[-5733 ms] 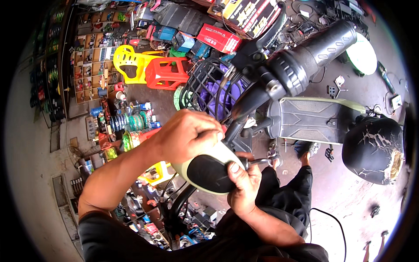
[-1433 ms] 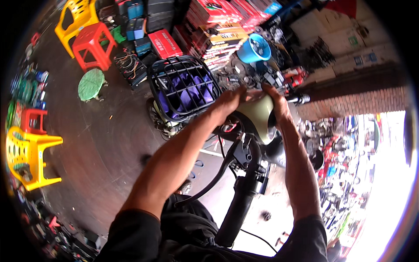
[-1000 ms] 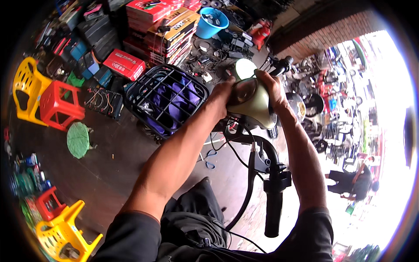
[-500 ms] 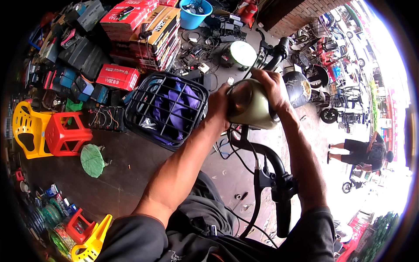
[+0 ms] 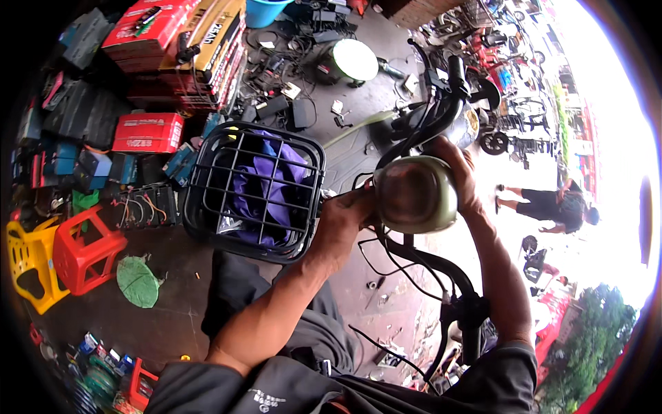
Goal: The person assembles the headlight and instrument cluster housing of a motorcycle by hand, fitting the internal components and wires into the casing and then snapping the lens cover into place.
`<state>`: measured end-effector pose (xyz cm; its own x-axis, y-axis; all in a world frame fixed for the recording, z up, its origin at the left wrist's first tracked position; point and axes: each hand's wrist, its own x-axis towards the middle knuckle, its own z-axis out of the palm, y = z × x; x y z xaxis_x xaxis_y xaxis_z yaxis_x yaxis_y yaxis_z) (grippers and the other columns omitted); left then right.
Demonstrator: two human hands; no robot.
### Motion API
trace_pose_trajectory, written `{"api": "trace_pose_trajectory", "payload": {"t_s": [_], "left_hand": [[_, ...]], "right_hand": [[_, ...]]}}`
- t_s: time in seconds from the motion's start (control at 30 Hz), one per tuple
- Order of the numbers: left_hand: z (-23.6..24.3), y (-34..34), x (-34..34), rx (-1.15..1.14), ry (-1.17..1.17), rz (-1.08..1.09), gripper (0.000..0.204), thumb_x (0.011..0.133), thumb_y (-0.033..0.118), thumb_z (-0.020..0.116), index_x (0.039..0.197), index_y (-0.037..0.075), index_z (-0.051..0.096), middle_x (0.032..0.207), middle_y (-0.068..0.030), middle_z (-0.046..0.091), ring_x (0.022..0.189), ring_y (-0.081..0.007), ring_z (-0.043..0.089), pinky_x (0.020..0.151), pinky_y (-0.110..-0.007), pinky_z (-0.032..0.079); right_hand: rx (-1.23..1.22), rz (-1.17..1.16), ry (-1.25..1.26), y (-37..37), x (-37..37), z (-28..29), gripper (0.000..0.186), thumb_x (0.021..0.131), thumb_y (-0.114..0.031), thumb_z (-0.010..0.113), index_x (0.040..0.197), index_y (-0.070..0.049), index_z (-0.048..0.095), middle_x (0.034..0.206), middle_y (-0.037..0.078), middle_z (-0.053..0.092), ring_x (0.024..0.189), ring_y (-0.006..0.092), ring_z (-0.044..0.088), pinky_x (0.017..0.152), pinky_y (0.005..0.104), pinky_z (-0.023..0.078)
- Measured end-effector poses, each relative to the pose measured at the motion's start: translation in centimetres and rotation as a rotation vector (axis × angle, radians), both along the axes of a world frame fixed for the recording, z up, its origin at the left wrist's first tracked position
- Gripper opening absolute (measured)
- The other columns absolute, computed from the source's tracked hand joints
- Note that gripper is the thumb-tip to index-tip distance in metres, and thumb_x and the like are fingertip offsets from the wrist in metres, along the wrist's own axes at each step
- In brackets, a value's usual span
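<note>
An olive-green rounded headlight housing with a dark, glossy front sits at the middle of a bicycle-style handlebar. My right hand wraps over its far right side. My left hand is closed at its left edge, fingers bent together against it; the fingertips are partly hidden behind the housing. Thin black cables loop down below it. Just left of my left hand is a black wire basket with purple cloth inside.
Stacked red battery boxes and loose batteries stand at the left. Near them are a red stool, a yellow chair and a green-covered round seat. Cables and parts litter the floor ahead. A person stands outside at the right.
The view has shifted, and the housing appears lower and turned, showing more of its glossy front. My left hand has slid to its lower left edge; my right hand keeps hold.
</note>
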<state>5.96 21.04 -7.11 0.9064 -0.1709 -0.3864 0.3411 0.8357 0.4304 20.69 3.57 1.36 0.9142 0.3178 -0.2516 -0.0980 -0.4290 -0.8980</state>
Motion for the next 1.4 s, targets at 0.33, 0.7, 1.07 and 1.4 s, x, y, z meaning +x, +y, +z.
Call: {"api": "trace_pose_trajectory", "payload": {"t_s": [0.33, 0.7, 1.07, 1.4], "left_hand": [[-0.3, 1.4, 1.3, -0.015, -0.084, -0.175, 0.032, 0.100, 0.025, 0.055, 0.115, -0.001, 0.067, 0.095, -0.0038, 0.068, 0.084, -0.0101, 0.060, 0.079, -0.026, 0.047], [-1.0, 0.1, 0.8, -0.190, 0.066, -0.101, 0.032, 0.102, 0.015, 0.055, 0.129, -0.001, 0.060, 0.101, -0.0012, 0.068, 0.093, -0.0050, 0.058, 0.083, -0.021, 0.048], [-2.0, 2.3, 1.0, -0.215, -0.151, -0.309, 0.051, 0.100, 0.014, 0.059, 0.145, -0.001, 0.041, 0.127, -0.0136, 0.063, 0.118, -0.0179, 0.060, 0.100, -0.032, 0.048], [-2.4, 2.9, 0.9, -0.292, -0.130, -0.310, 0.059, 0.091, -0.005, 0.065, 0.144, -0.003, 0.041, 0.127, -0.0134, 0.063, 0.117, -0.0157, 0.060, 0.102, -0.031, 0.047]], "right_hand": [[-0.398, 0.267, -0.272, 0.6, -0.6, 2.1, 0.051, 0.101, -0.035, 0.039, 0.095, 0.006, 0.070, 0.086, 0.019, 0.070, 0.076, 0.0245, 0.067, 0.078, 0.0334, 0.052], [-0.456, 0.152, -0.002, 2.8, -0.5, 3.6, 0.060, 0.093, -0.049, 0.040, 0.093, 0.005, 0.067, 0.085, 0.015, 0.067, 0.079, 0.0227, 0.063, 0.077, 0.0333, 0.048], [-0.457, 0.162, -0.053, 2.2, -0.7, 2.8, 0.065, 0.095, -0.050, 0.036, 0.091, 0.007, 0.068, 0.084, 0.019, 0.067, 0.072, 0.0244, 0.062, 0.069, 0.0355, 0.049], [-0.475, 0.354, -0.197, 2.5, -0.5, 2.0, 0.031, 0.085, -0.022, 0.068, 0.099, 0.005, 0.065, 0.087, 0.015, 0.066, 0.079, 0.0243, 0.064, 0.069, 0.0331, 0.052]]}}
